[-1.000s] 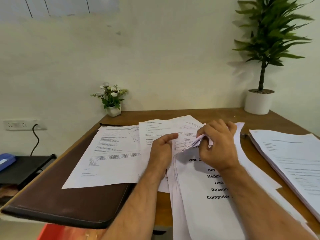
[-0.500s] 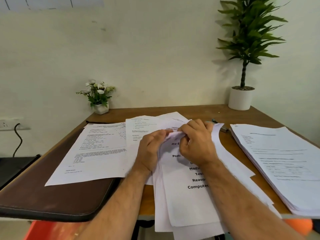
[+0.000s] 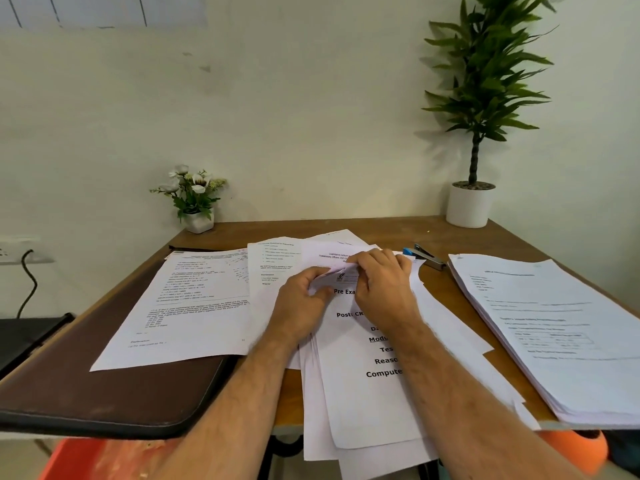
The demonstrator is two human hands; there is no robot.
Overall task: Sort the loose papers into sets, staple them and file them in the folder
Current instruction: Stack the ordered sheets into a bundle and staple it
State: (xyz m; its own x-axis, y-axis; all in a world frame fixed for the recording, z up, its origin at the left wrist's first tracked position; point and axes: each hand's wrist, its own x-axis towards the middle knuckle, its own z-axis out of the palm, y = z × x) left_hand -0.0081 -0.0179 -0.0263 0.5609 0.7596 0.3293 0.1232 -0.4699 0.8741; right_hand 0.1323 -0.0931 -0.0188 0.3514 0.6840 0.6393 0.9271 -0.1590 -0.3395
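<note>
A loose set of white papers (image 3: 367,403) with bold black print lies in the middle of the wooden table (image 3: 377,230), hanging over the front edge. My left hand (image 3: 301,299) and my right hand (image 3: 384,289) both pinch the folded-up top edge of these sheets. A dark brown folder (image 3: 104,393) lies shut at the left, with a printed sheet (image 3: 187,306) on it. More sheets (image 3: 277,261) lie behind my hands. A blue and grey stapler (image 3: 425,256) rests beyond my right hand.
A thick stack of papers (image 3: 561,334) fills the table's right side. A small flower pot (image 3: 198,199) stands at the back left and a tall potted plant (image 3: 471,202) at the back right. A wall socket with a black cable (image 3: 27,275) is at the left.
Both hands have come closer together on the top edge of the middle papers, and the folded edge has lifted. The stapler has come into view behind my right hand.
</note>
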